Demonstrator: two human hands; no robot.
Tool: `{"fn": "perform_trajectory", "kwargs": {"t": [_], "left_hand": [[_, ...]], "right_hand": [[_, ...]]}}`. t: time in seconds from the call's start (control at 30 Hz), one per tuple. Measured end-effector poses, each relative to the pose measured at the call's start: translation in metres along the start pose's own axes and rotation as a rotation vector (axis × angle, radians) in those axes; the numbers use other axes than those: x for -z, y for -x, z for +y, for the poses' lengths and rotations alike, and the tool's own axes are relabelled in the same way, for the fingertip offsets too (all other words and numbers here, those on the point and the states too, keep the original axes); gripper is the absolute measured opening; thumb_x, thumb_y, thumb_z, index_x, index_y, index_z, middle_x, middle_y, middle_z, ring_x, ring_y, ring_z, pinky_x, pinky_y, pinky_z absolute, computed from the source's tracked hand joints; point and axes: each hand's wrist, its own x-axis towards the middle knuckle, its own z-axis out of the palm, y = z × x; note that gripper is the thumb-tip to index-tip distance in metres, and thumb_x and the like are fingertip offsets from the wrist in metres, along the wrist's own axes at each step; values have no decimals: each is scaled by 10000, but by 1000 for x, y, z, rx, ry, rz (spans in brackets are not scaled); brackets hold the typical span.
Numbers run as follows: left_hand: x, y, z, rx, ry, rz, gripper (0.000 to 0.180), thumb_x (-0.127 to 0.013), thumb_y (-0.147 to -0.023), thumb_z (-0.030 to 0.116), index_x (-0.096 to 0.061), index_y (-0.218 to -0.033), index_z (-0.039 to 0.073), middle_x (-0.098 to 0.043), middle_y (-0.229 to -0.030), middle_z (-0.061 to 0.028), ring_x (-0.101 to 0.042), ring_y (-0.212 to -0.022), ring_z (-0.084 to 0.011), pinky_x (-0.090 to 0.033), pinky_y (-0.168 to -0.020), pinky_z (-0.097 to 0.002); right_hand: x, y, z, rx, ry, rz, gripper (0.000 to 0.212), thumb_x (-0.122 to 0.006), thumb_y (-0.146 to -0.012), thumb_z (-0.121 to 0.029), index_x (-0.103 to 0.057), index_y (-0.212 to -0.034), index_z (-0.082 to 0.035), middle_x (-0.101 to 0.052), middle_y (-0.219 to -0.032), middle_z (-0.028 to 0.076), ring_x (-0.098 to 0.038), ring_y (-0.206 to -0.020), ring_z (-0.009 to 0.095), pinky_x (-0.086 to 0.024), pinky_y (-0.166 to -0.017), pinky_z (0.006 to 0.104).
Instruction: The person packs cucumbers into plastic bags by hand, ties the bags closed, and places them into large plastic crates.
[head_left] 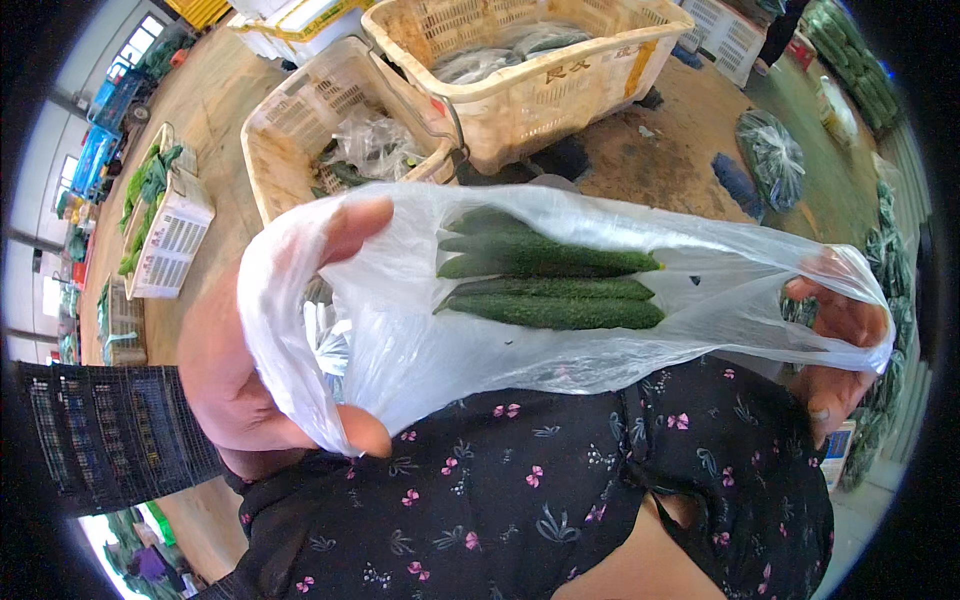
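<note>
A clear white plastic bag (420, 360) is stretched sideways in front of my body, pulled taut between both hands. Several dark green cucumbers (560, 300) lie side by side inside it, their bumpy skin showing through the bag's mouth. My left hand (225, 365) grips the left end, the film drawn across its spread thumb and fingers. At the other end, my right hand (840, 330) has its fingers hooked through the bag, the plastic wrapped over them. Film partly covers the fingers of both hands.
Beyond the bag stand two worn cream plastic crates; the larger crate (560, 105) holds bagged produce, the smaller crate (270, 150) cucumbers and loose film. A white crate of green vegetables (175, 235) sits at the left. A filled clear bag (770, 160) lies on the floor at right.
</note>
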Motion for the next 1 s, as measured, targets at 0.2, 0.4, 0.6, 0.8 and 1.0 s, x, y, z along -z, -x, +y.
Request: {"fn": "perform_trajectory", "kwargs": {"t": [0.2,0.4,0.6,0.8,1.0], "left_hand": [[-2,5,-4,-110,-146,171,658,-785,-575,269,-561,-1126,-12,-404,-1250,-253,-484,-1062,-270,-376,-878,-327],[-52,-44,-16,-154,345,-50,699,-702,-685,319,-395,-1256,59,-438,-1205,-195,-459,-1099,-302,-333,-921,-401],[-102,-90,-20,14,318,-537,365,-584,-802,249,-480,-1100,66,-522,-1010,-108,-536,-896,-198,-427,-765,-307],[-92,-79,-24,413,722,-259,405,-371,-930,396,-576,-780,81,-510,-648,-3,-443,-578,-80,-366,-510,-237],[-91,-83,-28,419,715,-353,476,-283,-931,451,-565,-929,68,-521,-665,-23,-422,-522,-89,-361,-482,-224]], "right_hand": [[-24,-41,-15,103,79,-220,495,-699,-676,-293,-562,-1048,4,-557,-1002,203,-566,-817,244,-453,-696,335],[-69,-103,-22,570,253,-568,138,-633,-708,-90,-608,-833,-37,-595,-808,82,-575,-595,181,-442,-500,281],[-113,-117,-12,694,361,-515,141,-591,-673,-125,-480,-731,-60,-459,-659,44,-520,-594,180,-418,-513,287],[-89,-120,9,34,214,-412,264,-730,-653,-159,-578,-824,-26,-583,-852,122,-598,-750,242,-476,-657,303],[-93,-102,10,110,346,-344,159,-658,-706,-14,-587,-848,-25,-602,-807,101,-605,-740,249,-483,-617,303]]}}
